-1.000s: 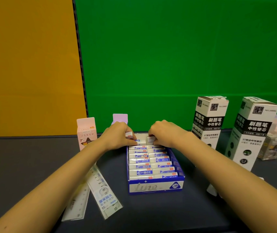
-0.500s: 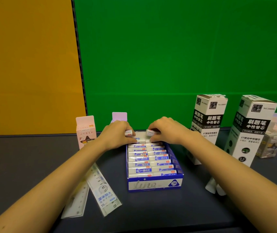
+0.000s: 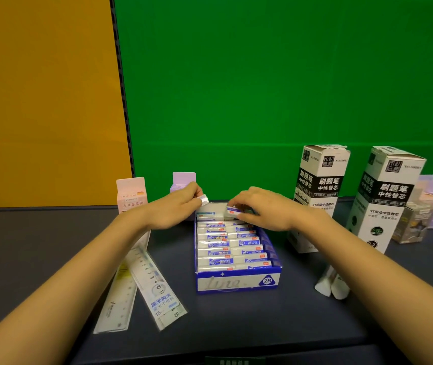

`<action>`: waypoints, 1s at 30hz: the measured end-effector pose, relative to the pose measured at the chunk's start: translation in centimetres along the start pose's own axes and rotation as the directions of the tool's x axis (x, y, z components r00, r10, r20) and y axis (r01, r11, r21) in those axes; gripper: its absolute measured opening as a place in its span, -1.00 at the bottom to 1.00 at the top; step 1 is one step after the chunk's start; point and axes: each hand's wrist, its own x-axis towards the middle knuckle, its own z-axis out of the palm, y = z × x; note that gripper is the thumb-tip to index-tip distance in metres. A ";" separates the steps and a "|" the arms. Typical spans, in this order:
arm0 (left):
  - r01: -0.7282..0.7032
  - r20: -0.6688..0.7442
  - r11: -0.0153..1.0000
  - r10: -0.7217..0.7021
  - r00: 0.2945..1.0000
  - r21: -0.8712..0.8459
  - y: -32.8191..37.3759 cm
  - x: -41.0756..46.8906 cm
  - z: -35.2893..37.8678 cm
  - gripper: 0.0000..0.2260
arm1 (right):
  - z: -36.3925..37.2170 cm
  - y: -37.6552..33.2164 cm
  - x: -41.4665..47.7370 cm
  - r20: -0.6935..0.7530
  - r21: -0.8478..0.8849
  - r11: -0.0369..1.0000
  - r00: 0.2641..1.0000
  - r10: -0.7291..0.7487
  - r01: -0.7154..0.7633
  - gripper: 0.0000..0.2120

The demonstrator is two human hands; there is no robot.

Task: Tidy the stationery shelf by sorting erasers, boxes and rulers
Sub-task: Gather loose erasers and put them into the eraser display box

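A blue and white eraser box (image 3: 237,283) sits open in the middle of the dark shelf, with several wrapped erasers (image 3: 226,243) in two rows inside. My left hand (image 3: 173,209) hovers at the box's back left corner and pinches one small eraser (image 3: 204,200) just above the rim. Over the back right of the box, my right hand (image 3: 262,209) grips another eraser (image 3: 232,210). Two clear rulers (image 3: 155,283) lie crossed on the shelf, left of the box and partly under my left forearm.
Two tall black and white refill boxes (image 3: 320,191) (image 3: 386,196) stand to the right. A pink box (image 3: 131,193) and a lilac box (image 3: 184,179) stand behind my left hand. Small pastel boxes (image 3: 431,206) sit far right. White packets (image 3: 331,285) lie under my right forearm.
Both hands have risen slightly from the back row of the box, each lifting an eraser. The left hand's eraser is now above the rim.
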 end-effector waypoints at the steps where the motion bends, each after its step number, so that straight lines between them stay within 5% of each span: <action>1: -0.010 0.014 1.000 0.010 1.000 -0.005 -0.1 0.0 0.0 -0.86 | 0.1 0.0 -0.1 -0.012 0.008 1.000 1.000 0.007 -0.007 -0.66; 6: -0.091 0.023 0.994 0.090 0.996 0.063 -0.5 0.0 0.6 -0.85 | 0.4 0.0 -0.1 -0.063 -0.044 0.999 0.998 0.009 -0.012 -0.71; 12: -0.189 -0.123 0.973 0.205 0.971 0.134 -0.9 0.3 1.1 -0.80 | 0.8 -0.2 0.1 -0.139 -0.026 1.000 0.990 0.010 -0.014 -0.75; 19: -0.151 -0.257 0.962 0.208 0.944 0.226 -0.2 0.7 1.9 -0.77 | 0.9 -0.1 -0.2 -0.158 0.022 0.997 0.985 0.072 -0.069 -0.81; 30: -0.124 -0.150 0.934 0.183 0.972 0.334 0.2 1.1 2.3 -0.83 | 0.9 -0.2 -0.5 -0.149 0.002 0.996 0.985 0.085 -0.085 -0.80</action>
